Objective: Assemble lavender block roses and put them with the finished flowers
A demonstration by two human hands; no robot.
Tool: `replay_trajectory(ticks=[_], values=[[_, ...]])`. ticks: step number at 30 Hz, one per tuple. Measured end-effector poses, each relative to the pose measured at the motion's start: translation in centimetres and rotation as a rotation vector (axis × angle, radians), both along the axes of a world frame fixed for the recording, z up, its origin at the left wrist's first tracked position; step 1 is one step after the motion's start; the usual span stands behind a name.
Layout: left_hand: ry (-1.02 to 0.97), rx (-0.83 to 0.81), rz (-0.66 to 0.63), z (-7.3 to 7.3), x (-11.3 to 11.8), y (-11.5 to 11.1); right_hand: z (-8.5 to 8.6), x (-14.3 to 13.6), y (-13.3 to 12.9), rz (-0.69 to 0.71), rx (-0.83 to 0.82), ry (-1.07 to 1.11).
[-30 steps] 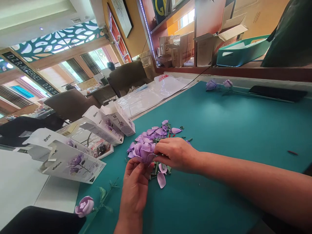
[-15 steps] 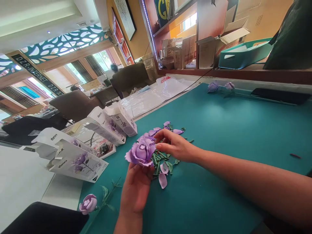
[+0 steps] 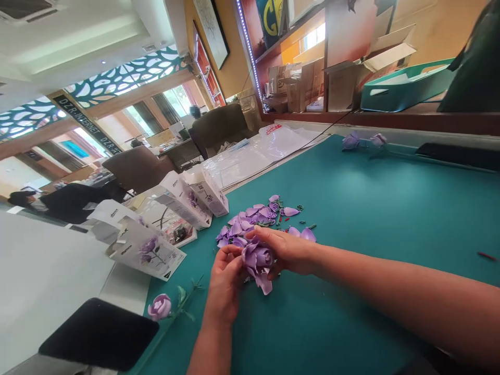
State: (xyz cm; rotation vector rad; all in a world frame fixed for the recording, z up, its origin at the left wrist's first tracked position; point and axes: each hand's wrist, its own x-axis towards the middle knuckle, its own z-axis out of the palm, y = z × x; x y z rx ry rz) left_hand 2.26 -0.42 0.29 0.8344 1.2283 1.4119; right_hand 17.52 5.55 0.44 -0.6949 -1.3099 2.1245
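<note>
A purple flower (image 3: 258, 258) with layered petals is held between my two hands, tilted so its centre faces right. My left hand (image 3: 226, 278) grips it from the left, fingers bent at its outer petals. From the right, my right hand (image 3: 287, 250) wraps round the bloom, thumb and fingers on either side. Loose purple petals (image 3: 244, 219) lie in a pile just beyond the hands on the green mat (image 3: 351, 208), with small red and green pieces at the pile's right. The hands hide part of the pile.
Open white boxes (image 3: 150, 250) stand at the left. A single flower with a green stem (image 3: 160, 307) lies at the near left, beside a black object (image 3: 99, 333). Two more flowers (image 3: 350, 140) lie at the mat's far edge; a thin dark red stick (image 3: 487, 255) is at right.
The flower has turned from facing up to facing right and moved right. My right hand has come down onto it, and my left hand has shifted to its side. The view has moved slightly.
</note>
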Motion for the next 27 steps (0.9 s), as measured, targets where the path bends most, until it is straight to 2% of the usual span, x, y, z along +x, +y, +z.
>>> replay_trajectory(ticks=[5, 9, 10, 13, 15, 17, 21, 27], values=[[0.187, 0.047, 0.075, 1.4, 0.0, -0.6, -1.1, -0.7, -0.2, 0.081, -0.223, 0.095], [0.367, 0.133, 0.210, 3.6, -1.8, -2.9, -1.0, -0.8, -0.1, 0.087, -0.275, 0.144], [0.426, 0.165, 0.290, 4.0, -2.6, -3.8, -0.9, -0.7, -0.1, 0.086, -0.266, 0.165], [0.731, 0.295, 0.737, 4.5, -6.1, -6.7, -0.6, -0.5, -0.1, 0.096, -0.242, 0.188], [0.905, 0.257, 1.027, 4.3, -8.9, -8.3, -0.4, -0.4, -0.2, 0.095, -0.233, 0.183], [0.969, 0.203, 1.152, 3.7, -11.3, -9.2, -0.2, -0.4, -0.3, 0.079, -0.233, 0.179], [1.109, 0.085, 1.202, 2.0, -14.1, -9.2, 0.1, -0.3, -0.5, 0.033, -0.263, 0.165], [1.194, -0.074, 1.243, -0.1, -15.0, -7.3, 0.7, 0.0, -0.5, -0.014, -0.305, 0.167]])
